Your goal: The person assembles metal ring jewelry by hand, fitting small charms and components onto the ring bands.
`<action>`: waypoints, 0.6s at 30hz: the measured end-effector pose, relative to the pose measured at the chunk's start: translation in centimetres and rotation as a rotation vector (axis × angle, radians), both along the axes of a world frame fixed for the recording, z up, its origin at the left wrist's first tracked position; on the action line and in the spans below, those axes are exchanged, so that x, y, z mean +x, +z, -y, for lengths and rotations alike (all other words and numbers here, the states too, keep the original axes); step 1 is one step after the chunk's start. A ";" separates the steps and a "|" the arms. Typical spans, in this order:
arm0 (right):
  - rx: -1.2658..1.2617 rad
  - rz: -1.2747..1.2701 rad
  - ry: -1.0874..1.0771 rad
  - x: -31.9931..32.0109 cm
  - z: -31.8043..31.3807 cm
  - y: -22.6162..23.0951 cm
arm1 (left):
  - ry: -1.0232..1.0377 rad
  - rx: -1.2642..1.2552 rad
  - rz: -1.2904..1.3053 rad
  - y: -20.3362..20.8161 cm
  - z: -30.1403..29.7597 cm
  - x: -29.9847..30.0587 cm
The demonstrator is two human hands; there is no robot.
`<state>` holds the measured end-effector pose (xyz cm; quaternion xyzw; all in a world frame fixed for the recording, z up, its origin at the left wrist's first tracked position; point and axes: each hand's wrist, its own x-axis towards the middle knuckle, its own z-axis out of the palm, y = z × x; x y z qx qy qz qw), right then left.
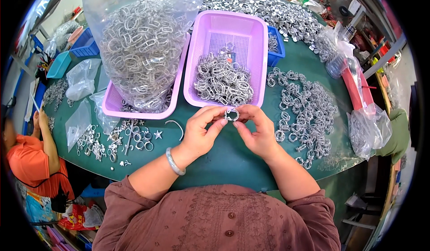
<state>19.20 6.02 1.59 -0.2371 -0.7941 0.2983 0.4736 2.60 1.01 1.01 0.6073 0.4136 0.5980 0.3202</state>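
Observation:
Between my two hands is a small silver metal ring (231, 114), pinched at its left side by my left hand (200, 128) and at its right side by my right hand (257, 130). Fingers and thumbs of both hands are closed on it, just in front of a purple plastic basket (191, 90). Inside that basket lies a heap of similar silver rings (224, 82). To the right of my right hand, many more silver rings (309, 112) spread over the green table (215, 161).
A clear plastic bag (143, 49) full of rings stands in a second purple basket (134, 114). Loose rings and star pieces (134, 137) lie at left. A blue bin (277, 49) and a pile of metal pieces (268, 11) sit behind. A person in orange (36, 157) works at far left.

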 end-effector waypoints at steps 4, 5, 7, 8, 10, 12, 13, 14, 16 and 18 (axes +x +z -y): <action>0.024 0.007 -0.015 0.0 0.1 0.3 | 0.008 -0.018 0.007 -0.2 0.0 0.0; 0.024 0.007 -0.017 0.0 0.1 0.3 | 0.010 -0.017 0.016 -0.2 0.0 0.0; 0.030 0.000 -0.023 0.0 0.1 0.3 | 0.013 -0.021 -0.006 -0.1 0.0 0.0; 0.030 0.000 -0.023 0.0 0.1 0.3 | 0.018 -0.024 -0.029 -0.2 0.1 -0.1; 0.027 -0.008 -0.018 -0.1 0.1 0.3 | 0.017 -0.024 -0.013 -0.3 -0.1 -0.1; 0.029 -0.007 -0.019 0.0 0.1 0.2 | 0.014 -0.023 0.004 -0.4 -0.1 0.0; 0.031 -0.007 -0.020 0.0 0.1 0.2 | 0.003 -0.033 0.023 -0.5 -0.1 0.0; 0.031 -0.007 -0.020 0.0 0.1 0.3 | -0.008 -0.043 0.041 -0.5 -0.2 0.0; 0.017 -0.010 -0.016 0.0 0.1 0.3 | -0.018 -0.060 0.063 -0.6 -0.2 0.0; 0.012 -0.008 -0.017 0.0 0.1 0.2 | -0.028 -0.075 0.084 -0.8 -0.3 0.0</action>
